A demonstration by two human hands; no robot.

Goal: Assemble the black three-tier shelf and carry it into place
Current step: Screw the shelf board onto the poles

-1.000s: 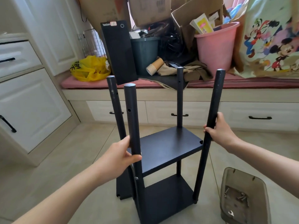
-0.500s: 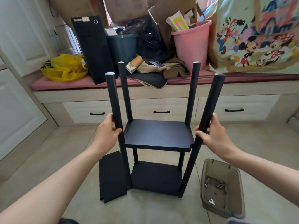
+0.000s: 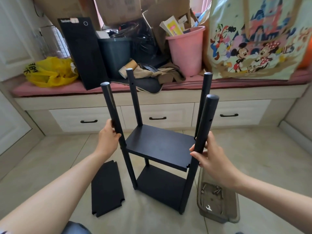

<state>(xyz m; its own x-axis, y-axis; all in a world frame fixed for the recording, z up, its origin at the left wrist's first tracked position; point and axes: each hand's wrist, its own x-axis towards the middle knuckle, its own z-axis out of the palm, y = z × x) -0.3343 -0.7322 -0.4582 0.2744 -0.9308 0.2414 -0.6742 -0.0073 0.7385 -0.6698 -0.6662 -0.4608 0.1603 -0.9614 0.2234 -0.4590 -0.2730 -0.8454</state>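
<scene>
Tiled floor (image 3: 50,157): black shelf (image 3: 160,146) upright; left grip (image 3: 108,139) clasps near-left post (image 3: 109,105), right grip (image 3: 209,157) clasps near-right post (image 3: 206,122).

Illumination is bright, diffuse daylight entering from behind the cardboard boxes (image 3: 118,10), producing faint soft shadows on the floor tiles (image 3: 50,157), dull highlights along the shelf poles (image 3: 206,122), slight overall softness, and pronounced wide-angle curvature toward the frame edges.
</scene>
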